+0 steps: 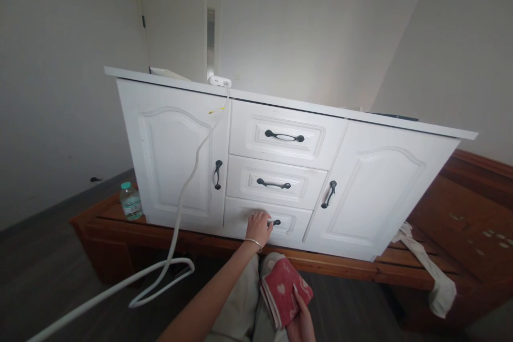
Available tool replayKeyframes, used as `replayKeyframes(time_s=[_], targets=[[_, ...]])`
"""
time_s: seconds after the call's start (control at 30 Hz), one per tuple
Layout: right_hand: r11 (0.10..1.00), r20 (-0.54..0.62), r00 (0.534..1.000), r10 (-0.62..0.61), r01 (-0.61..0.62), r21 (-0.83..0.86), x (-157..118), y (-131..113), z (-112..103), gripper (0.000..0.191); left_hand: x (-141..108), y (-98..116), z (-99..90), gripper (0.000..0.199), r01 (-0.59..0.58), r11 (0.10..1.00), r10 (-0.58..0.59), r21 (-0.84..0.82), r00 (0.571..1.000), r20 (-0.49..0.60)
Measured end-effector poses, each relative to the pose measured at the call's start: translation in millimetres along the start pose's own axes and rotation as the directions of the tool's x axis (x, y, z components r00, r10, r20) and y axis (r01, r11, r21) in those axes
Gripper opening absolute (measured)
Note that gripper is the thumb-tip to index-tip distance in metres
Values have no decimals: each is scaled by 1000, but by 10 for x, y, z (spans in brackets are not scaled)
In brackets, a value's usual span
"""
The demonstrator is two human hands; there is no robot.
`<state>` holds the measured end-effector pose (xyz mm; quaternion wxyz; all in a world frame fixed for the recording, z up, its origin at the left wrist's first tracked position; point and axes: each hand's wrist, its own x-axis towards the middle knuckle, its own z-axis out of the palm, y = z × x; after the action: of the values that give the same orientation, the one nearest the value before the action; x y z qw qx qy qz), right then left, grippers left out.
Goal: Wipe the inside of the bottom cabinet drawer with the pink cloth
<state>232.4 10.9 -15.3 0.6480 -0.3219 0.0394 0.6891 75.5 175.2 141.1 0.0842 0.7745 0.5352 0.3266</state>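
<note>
"How many drawer handles (273, 185)?"
"Three; the left hand (259, 226) has its fingers curled around the lowest handle (276, 222), lower centre."
"And the right hand (301, 320)?"
"Fingers holding one red cloth (282, 289), bottom centre."

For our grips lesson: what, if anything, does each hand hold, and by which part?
Right hand: folded red heart-patterned cloth, by its lower edge. Left hand: the dark curved handle of the white bottom drawer, at its left part.
</note>
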Motion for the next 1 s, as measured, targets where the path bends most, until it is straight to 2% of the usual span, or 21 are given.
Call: replayKeyframes(time_s=[0.13, 0.27, 0.6, 0.83, 0.93, 1.0], targets=[[1000, -25, 1000, -7, 8, 24, 28, 6, -39, 53, -41, -103, 263, 16, -22, 997, 17, 70, 997, 72], [1000, -7, 1000, -16, 16, 10, -24, 10, -20, 56, -84, -152, 338, 20, -2, 995, -8, 99, 995, 98], [999, 23, 998, -53, 53, 9, -103, 2, 35, 50, -58, -145, 254, 25, 12, 995, -32, 101, 979, 201], [998, -7, 998, -57, 57, 10, -104, 1, 13, 49, -47, -102, 179, 30, 28, 995, -48, 91, 973, 227], [999, -12, 999, -41, 42, 24, -146, -20, 53, 48, -162, -46, 122, 23, 34, 996, -50, 77, 975, 219], [999, -26, 999, -47, 47, 17, -198, -38, 80, 47, -362, 14, 70, 18, 34, 997, -47, 66, 978, 203]])
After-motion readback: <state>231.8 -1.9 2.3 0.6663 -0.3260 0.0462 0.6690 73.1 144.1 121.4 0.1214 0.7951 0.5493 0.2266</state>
